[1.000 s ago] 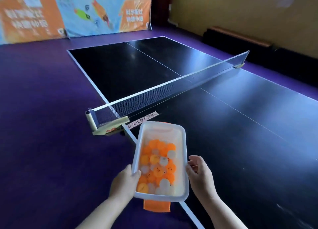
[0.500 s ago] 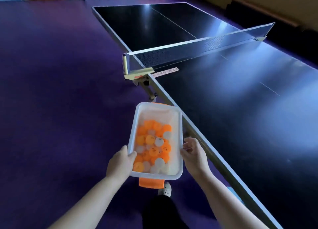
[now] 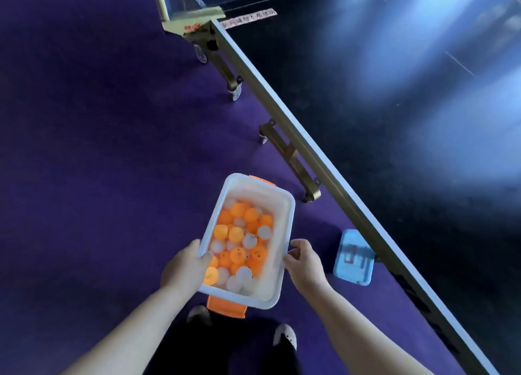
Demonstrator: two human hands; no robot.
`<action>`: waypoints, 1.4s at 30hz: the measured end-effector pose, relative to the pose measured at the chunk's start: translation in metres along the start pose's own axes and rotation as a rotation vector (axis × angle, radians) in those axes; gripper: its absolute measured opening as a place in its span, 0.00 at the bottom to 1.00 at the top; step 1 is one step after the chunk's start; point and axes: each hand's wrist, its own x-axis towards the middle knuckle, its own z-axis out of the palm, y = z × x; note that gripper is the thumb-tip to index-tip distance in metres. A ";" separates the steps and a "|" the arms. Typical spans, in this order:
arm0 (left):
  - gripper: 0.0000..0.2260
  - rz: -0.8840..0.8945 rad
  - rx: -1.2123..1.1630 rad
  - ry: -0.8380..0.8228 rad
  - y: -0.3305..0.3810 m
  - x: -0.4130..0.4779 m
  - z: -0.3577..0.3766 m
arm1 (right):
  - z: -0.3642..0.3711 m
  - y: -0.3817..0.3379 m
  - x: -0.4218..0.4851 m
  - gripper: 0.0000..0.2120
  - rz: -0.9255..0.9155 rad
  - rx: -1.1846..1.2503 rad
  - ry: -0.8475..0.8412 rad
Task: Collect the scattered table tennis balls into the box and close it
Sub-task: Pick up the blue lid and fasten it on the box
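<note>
Left hand (image 3: 184,267) is gripping the box (image 3: 279,222) by its left rim, thumb curling over. Box is hanging open above the floor (image 3: 98,149), balls (image 3: 239,242) sitting inside. Right hand (image 3: 306,262) is pinching the right rim. Blue lid (image 3: 353,259) is lying on the floor just beside the table (image 3: 394,121) edge.

Purple floor (image 3: 93,149); dark table-tennis table (image 3: 408,121) right, wheeled legs (image 3: 234,84) beneath, net post (image 3: 191,22) at top.
</note>
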 end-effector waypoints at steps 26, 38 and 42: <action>0.24 0.081 -0.275 0.174 -0.168 0.235 0.419 | 0.184 0.363 0.273 0.08 0.330 0.180 0.239; 0.20 0.306 -0.218 0.322 -0.217 0.333 0.510 | 0.262 0.461 0.357 0.09 0.165 0.495 0.193; 0.18 0.342 -0.077 0.299 -0.221 0.338 0.514 | 0.268 0.476 0.361 0.11 0.134 0.528 0.147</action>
